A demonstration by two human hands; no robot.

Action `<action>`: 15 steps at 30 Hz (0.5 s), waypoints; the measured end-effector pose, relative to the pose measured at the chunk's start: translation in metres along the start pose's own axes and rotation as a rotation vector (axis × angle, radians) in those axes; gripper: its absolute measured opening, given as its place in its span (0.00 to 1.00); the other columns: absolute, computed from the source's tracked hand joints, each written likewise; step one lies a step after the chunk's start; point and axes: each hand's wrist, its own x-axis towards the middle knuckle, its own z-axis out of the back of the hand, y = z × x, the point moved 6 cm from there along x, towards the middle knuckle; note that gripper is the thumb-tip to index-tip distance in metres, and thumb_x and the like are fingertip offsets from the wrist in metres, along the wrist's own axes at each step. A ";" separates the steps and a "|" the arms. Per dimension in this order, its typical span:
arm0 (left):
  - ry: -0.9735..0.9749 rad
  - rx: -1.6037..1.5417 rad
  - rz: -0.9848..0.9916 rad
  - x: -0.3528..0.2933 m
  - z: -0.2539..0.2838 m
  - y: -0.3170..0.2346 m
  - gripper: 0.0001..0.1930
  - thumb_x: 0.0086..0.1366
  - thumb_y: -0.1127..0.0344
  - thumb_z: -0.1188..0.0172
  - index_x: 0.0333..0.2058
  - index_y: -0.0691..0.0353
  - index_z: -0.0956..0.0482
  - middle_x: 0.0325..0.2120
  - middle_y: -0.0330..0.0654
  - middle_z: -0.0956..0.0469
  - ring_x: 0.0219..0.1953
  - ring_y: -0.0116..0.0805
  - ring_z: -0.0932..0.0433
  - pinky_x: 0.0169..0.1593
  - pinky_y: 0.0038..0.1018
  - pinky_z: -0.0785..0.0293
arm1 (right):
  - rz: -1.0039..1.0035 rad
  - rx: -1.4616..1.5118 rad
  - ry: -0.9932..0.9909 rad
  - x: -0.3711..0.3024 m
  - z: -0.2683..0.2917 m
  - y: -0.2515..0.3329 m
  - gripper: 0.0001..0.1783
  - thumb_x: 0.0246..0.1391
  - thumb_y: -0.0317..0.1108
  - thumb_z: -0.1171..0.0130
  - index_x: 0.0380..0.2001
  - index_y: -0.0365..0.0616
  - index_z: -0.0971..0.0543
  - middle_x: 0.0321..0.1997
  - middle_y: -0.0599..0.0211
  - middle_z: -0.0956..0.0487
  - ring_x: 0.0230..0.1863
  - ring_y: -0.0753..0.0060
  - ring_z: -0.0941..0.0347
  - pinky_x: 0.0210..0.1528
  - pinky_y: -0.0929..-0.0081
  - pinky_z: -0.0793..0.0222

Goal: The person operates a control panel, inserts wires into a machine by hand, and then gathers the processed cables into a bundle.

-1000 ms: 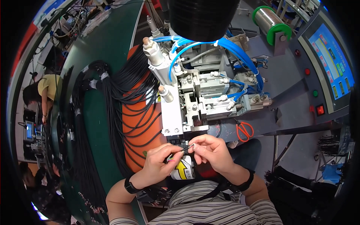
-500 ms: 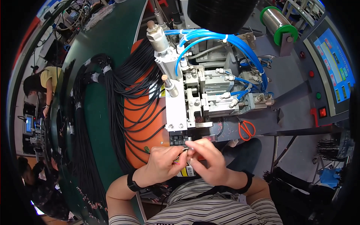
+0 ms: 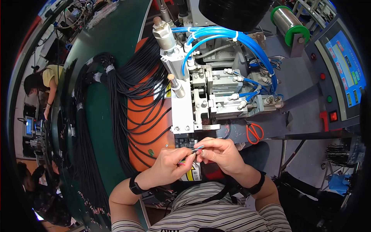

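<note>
- In the head view, your left hand (image 3: 172, 164) is narrowed to a thumb-and-finger pinch on the coloured wires (image 3: 199, 147), seemingly to steady them.
- Your right hand (image 3: 224, 154) pinches the same wires close by, its fingertips nearly meeting your left's; that close grip probably lets you part or straighten thin strands. Exactly which strand each finger holds is too small to tell.
- The wires sit between your hands, just in front of the black block (image 3: 183, 141) at the near end of the machine (image 3: 181, 110), likely to keep your reach short.
- To your left, black cables (image 3: 116, 100) fan over an orange board (image 3: 162, 146), perhaps so that single ones stay easy to pick out.
- Red-handled scissors (image 3: 253, 133) lie to your right, apart from your hands, presumably to leave your fingers free.
</note>
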 end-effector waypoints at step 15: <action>0.035 0.390 -0.041 -0.005 -0.008 -0.010 0.05 0.60 0.74 0.40 0.36 0.65 0.21 0.21 0.39 0.25 0.21 0.35 0.23 0.26 0.27 0.28 | 0.627 -1.277 -0.107 -0.005 -0.027 0.044 0.02 0.50 0.24 0.37 0.28 0.38 0.21 0.29 0.64 0.23 0.21 0.69 0.24 0.22 0.77 0.29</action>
